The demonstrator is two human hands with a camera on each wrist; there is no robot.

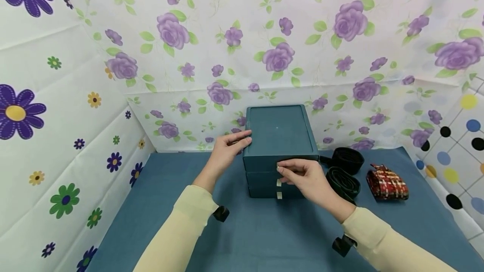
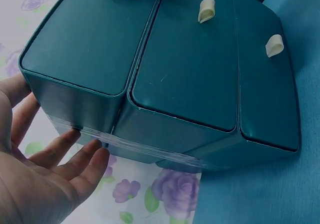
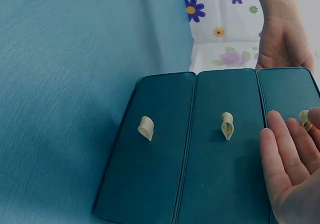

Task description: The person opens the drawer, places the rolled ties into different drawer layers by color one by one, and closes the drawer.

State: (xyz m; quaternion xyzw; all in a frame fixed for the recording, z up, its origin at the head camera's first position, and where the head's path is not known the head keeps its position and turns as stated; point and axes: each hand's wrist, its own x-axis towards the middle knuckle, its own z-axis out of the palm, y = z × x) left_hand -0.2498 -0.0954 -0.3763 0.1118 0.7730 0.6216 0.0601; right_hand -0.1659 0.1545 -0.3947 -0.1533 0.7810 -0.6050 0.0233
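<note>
A dark teal box with three stacked drawers stands on the table against the flowered backdrop. My left hand rests at its left side near the top edge, fingers extended; in the left wrist view the fingertips lie along the clear tape on that side. My right hand is at the front, where thumb and finger pinch the top drawer's cream pull tab. Below it, the middle tab and bottom tab hang free. All three drawer fronts sit closed, flush with one another.
Right of the box lie a rolled black strap and a rolled dark green one. Farther right is a folded red plaid cloth bundle. The blue-covered table meets patterned cloth walls at the back and sides.
</note>
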